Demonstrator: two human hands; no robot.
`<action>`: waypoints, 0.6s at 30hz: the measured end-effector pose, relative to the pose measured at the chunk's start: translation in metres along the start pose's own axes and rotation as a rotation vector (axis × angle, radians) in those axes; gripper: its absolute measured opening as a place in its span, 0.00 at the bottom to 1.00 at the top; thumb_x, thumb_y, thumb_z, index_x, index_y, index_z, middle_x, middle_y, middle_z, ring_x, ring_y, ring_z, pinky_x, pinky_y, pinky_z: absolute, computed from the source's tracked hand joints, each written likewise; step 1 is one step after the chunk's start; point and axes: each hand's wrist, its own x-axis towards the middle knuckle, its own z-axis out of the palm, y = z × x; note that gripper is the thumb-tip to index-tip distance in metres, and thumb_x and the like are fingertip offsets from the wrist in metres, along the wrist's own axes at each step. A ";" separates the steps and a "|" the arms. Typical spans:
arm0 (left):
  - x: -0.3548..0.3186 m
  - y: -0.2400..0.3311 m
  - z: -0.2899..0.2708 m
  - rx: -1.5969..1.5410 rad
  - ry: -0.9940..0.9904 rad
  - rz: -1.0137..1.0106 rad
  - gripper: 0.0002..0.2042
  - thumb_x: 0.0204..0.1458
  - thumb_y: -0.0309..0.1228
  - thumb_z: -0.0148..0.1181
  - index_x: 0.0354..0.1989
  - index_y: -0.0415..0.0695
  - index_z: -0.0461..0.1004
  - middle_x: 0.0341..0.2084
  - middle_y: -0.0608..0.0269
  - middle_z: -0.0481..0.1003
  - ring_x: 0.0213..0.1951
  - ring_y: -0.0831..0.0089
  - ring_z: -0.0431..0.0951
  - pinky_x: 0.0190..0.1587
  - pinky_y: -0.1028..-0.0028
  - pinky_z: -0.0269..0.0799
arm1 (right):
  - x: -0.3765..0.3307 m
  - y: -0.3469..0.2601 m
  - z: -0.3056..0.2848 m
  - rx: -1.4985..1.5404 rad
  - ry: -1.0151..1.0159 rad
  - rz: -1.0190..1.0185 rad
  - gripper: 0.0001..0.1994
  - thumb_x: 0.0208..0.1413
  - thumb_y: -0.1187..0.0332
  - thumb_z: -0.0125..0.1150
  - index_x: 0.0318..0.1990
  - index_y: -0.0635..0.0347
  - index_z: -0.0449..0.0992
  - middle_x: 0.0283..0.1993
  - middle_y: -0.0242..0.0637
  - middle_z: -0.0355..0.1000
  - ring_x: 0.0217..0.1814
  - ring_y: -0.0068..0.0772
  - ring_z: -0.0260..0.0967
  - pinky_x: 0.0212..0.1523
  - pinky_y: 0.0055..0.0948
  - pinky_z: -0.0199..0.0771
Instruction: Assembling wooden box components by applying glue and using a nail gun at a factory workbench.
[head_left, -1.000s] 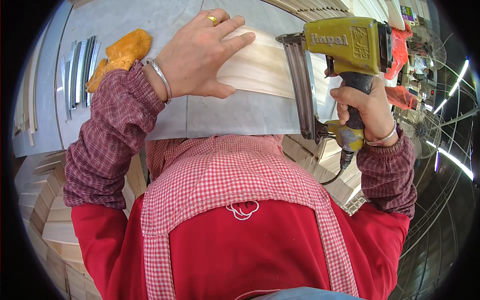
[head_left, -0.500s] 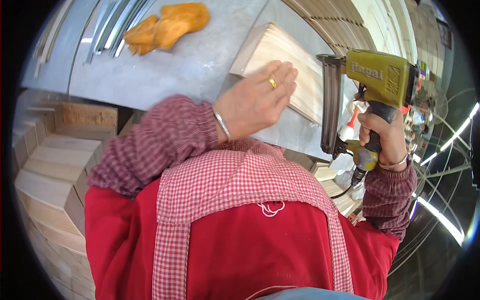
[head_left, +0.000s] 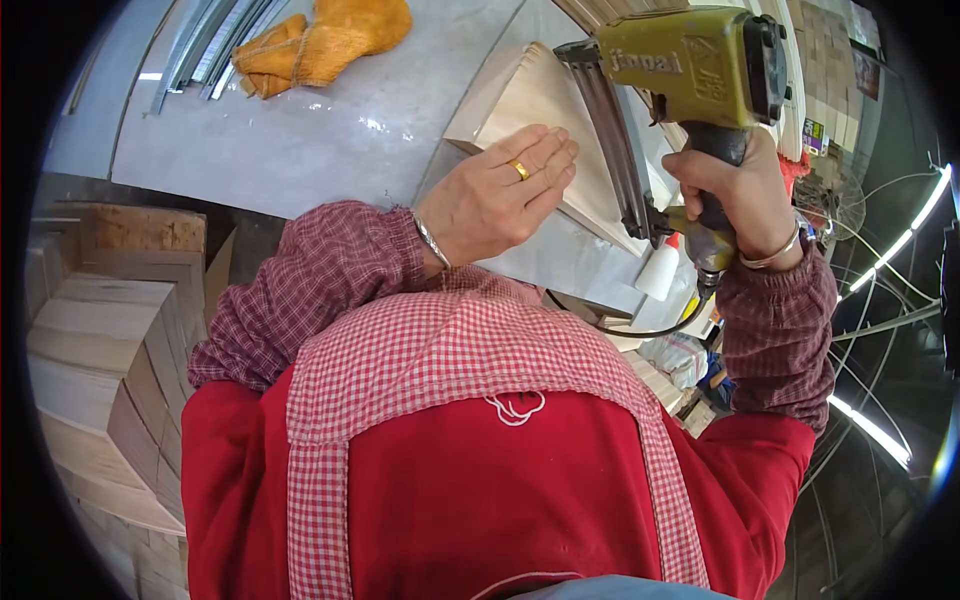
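At 2 o'clock, the right hand is wrapped firmly around the black grip of a nail gun. The tool's blocky housing, at 1 o'clock, is olive-yellow with raised markings; its long, straight, dark metal magazine slants across the view of a wooden piece; contact cannot be confirmed. A black hose curves from the grip's base. At 12 o'clock, the left hand, palm down, fingers extended and together, grips nothing and lies over the wood's near edge. The wood is pale, smooth and box-like. The table is grey, smooth and glossy. On it, at 11 o'clock: a seamed, fuzzy orange glove, beside slim metallic strips. At 3 o'clock: a white bottle, red-tipped, tilted.
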 end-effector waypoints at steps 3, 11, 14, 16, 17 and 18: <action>0.000 0.000 0.000 -0.013 0.000 -0.014 0.14 0.46 0.24 0.53 0.43 0.36 0.72 0.48 0.56 0.72 0.52 0.66 0.71 0.58 0.68 0.65 | 0.000 0.000 0.001 -0.021 0.017 -0.013 0.08 0.40 0.77 0.60 0.31 0.67 0.73 0.13 0.31 0.65 0.10 0.20 0.57 0.14 0.17 0.58; 0.000 0.004 0.003 -0.026 -0.007 -0.032 0.13 0.46 0.24 0.53 0.42 0.35 0.72 0.48 0.55 0.72 0.52 0.66 0.72 0.58 0.68 0.65 | -0.005 0.001 0.002 0.005 0.018 -0.055 0.08 0.39 0.77 0.60 0.31 0.66 0.73 0.14 0.31 0.65 0.11 0.20 0.57 0.14 0.17 0.58; 0.002 0.009 0.006 -0.037 -0.007 -0.031 0.13 0.46 0.24 0.53 0.42 0.35 0.72 0.47 0.55 0.72 0.51 0.66 0.72 0.58 0.68 0.65 | -0.005 0.005 -0.001 -0.048 -0.013 -0.062 0.07 0.39 0.77 0.60 0.30 0.65 0.73 0.15 0.31 0.65 0.11 0.20 0.58 0.14 0.17 0.57; 0.002 0.010 0.007 -0.037 -0.007 -0.032 0.13 0.46 0.24 0.53 0.41 0.35 0.72 0.47 0.55 0.72 0.51 0.66 0.72 0.58 0.68 0.65 | -0.005 0.005 -0.002 -0.050 -0.014 -0.058 0.07 0.39 0.77 0.60 0.30 0.65 0.72 0.15 0.31 0.65 0.11 0.19 0.58 0.14 0.17 0.57; 0.002 0.010 0.007 -0.038 -0.005 -0.032 0.13 0.46 0.24 0.53 0.41 0.35 0.72 0.47 0.55 0.73 0.51 0.65 0.72 0.58 0.68 0.65 | -0.006 0.005 -0.001 -0.051 -0.013 -0.054 0.07 0.39 0.77 0.60 0.30 0.65 0.72 0.15 0.31 0.65 0.11 0.19 0.58 0.14 0.17 0.57; 0.002 0.010 0.007 -0.040 -0.004 -0.031 0.13 0.46 0.24 0.53 0.41 0.35 0.72 0.47 0.55 0.73 0.51 0.65 0.72 0.58 0.68 0.65 | -0.006 0.005 -0.001 -0.052 -0.012 -0.050 0.07 0.39 0.77 0.60 0.30 0.65 0.72 0.15 0.31 0.65 0.11 0.19 0.58 0.14 0.17 0.57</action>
